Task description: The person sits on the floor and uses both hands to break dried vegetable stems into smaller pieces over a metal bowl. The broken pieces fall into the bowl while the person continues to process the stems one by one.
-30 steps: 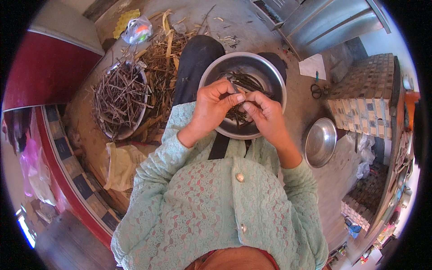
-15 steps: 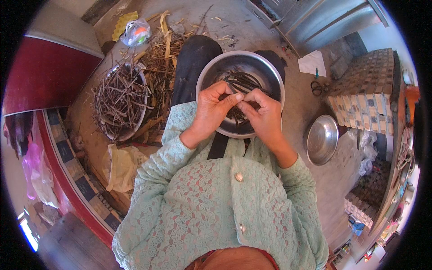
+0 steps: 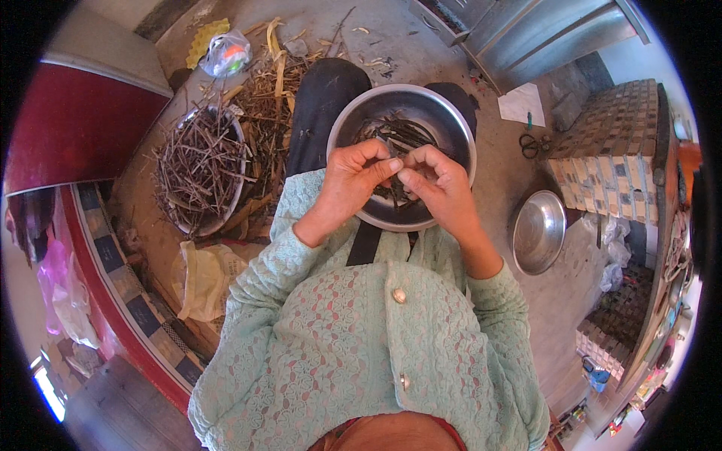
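Observation:
A deep metal bowl (image 3: 342, 120) rests on my lap, between and over my knees. Inside it lie dark, thin, dried pod-like pieces (image 3: 406, 134) in a loose heap. My left hand (image 3: 357, 177) is above the bowl, thumb and forefinger pinched, and a small dark pod-like piece shows at its fingers. My right hand (image 3: 440, 184) faces it, its thumb and forefinger also pinched together. Its fingertips are a little apart from the left thumb; what they hold is too small to tell.
To the left stands a basin (image 3: 242, 177) heaped with dry twigs (image 3: 197, 169), beside loose twigs and husks on the floor. A plastic bag (image 3: 226, 54) lies beyond. On the right are an empty metal basin (image 3: 539, 231), scissors (image 3: 531, 146), white paper (image 3: 522, 105) and a tiled block (image 3: 605, 154).
My fingertips have drawn slightly apart, where they were touching before. The right hand has turned a little, and both stay over the bowl.

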{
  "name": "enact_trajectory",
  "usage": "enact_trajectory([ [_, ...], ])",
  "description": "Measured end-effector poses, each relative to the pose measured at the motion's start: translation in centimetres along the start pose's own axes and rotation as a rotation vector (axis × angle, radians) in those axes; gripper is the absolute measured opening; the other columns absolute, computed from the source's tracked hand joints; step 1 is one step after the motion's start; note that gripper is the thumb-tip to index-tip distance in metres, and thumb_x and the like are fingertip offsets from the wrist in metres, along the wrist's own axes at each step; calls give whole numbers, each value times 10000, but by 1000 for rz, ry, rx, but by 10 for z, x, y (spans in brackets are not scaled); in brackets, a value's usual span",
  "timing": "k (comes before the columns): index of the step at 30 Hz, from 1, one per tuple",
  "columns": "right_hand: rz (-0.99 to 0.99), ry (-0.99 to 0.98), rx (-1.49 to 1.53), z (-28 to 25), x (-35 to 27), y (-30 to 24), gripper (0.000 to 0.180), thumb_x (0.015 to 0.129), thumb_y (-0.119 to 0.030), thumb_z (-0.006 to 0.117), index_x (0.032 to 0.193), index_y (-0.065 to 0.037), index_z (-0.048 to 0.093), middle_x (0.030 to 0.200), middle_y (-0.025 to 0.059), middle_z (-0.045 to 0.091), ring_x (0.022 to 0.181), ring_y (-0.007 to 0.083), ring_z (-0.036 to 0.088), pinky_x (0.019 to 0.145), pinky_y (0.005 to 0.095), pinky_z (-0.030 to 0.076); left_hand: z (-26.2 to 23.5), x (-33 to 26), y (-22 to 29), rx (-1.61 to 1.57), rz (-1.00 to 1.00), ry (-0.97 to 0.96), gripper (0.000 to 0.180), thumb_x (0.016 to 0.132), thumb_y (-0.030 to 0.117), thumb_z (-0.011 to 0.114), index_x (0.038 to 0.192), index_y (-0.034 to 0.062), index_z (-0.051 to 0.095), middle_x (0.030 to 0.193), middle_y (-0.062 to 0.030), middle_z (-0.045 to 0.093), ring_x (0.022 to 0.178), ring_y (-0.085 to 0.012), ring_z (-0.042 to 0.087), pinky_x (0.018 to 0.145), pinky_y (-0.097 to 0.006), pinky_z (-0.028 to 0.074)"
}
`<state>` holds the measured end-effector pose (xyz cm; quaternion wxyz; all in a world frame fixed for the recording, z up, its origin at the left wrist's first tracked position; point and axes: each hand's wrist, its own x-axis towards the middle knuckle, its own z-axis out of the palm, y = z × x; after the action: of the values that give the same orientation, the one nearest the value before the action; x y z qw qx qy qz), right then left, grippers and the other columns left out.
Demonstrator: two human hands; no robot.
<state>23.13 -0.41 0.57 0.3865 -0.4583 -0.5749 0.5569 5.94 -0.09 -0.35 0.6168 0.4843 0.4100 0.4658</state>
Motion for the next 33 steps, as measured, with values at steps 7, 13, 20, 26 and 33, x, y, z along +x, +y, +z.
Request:
enact_trajectory([
  [7,114,-55,94,-5,3,-16,128,856,-119,640,884,-21,562,740,7,569,632,56,534,555,188,445,-3,-2,1,229,21,-137,97,829,65,655,766,11,604,644,24,559,650,-22,489,567,-204,407],
  [13,147,-116,110,-10,4,-10,185,840,-170,671,814,-14,575,695,-10,567,599,37,520,514,186,425,0,-3,4,190,-4,-160,76,803,21,667,750,-5,619,666,-2,601,641,-27,498,559,-216,425],
  [20,118,-116,156,-6,2,-7,215,868,-191,639,777,-21,543,682,-12,538,577,39,498,508,199,419,-1,1,10,112,-14,-229,36,791,-7,663,785,-5,627,718,-12,636,680,-43,564,591,-214,461],
  [26,96,-71,135,-7,4,-2,231,890,-213,615,797,-17,535,686,-12,526,570,35,488,508,195,422,-3,3,-4,-118,-126,-208,97,807,43,683,871,18,614,766,-9,633,705,-55,580,613,-207,479],
  [33,114,-116,244,-5,6,-3,256,906,-258,588,801,-29,540,685,-11,520,551,45,478,484,197,414,-7,6,-4,-208,-170,-271,89,848,85,653,886,23,602,772,-14,631,655,-48,561,562,-191,452],
])
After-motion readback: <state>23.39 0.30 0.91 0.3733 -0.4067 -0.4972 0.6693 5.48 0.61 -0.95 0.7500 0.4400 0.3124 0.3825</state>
